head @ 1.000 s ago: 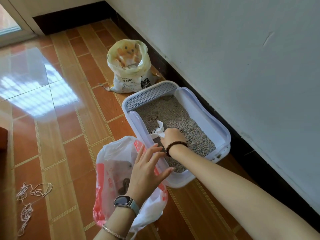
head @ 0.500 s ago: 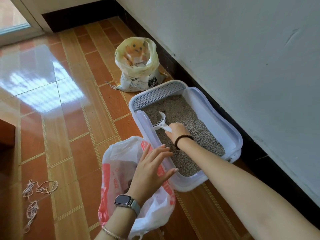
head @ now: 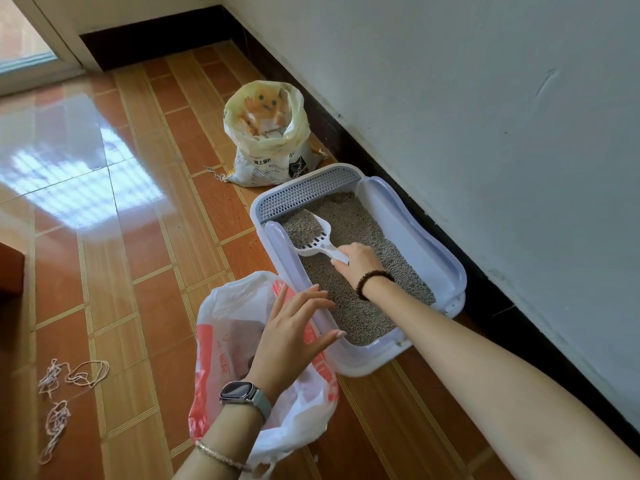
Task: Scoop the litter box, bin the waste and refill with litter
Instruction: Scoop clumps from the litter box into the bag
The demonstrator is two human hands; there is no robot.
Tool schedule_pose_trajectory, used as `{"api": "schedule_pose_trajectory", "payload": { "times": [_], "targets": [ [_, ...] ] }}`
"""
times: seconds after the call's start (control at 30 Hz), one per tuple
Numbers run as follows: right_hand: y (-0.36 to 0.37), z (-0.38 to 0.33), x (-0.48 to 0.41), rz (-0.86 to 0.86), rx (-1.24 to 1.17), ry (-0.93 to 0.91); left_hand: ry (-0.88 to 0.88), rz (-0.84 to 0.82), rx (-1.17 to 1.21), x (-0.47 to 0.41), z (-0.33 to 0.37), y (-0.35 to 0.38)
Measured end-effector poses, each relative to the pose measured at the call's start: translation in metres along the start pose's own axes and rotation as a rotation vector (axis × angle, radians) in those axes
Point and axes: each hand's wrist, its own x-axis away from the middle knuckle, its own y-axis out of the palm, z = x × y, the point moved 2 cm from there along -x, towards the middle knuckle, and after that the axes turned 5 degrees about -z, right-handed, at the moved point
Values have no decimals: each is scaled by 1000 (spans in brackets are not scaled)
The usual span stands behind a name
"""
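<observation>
The litter box [head: 426, 244] sits on the tiled floor [head: 138, 271], its long side close along the wall [head: 485, 98], and grey litter [head: 353, 306] fills its bed. My right hand [head: 356, 263] is inside it, fingers curled round the handle of the white scoop [head: 320, 242]. The scoop's slotted head is up by the far left corner, just short of the grille [head: 308, 190] at that end, and carries a heap of litter. A dark bead bracelet [head: 372, 277] circles that wrist. My left hand [head: 294, 327] is open with its fingers straight and spread. It lies over the near left rim of the box and the mouth of the plastic bag [head: 228, 306]; I cannot tell whether it touches either. The bag is white and red, slumped open on the floor against the box's left side. A watch [head: 239, 391] is on my left wrist. Beyond the box stands the open litter sack [head: 266, 133], near the skirting. Off to my left, loose string [head: 86, 370] lies on the tiles.
</observation>
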Motion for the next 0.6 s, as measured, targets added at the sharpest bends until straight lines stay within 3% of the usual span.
{"api": "schedule_pose_trajectory", "payload": {
  "times": [0.6],
  "targets": [
    [-45, 30, 81, 122, -4, -35, -44, -45, -114, 3, 8, 0]
  ]
}}
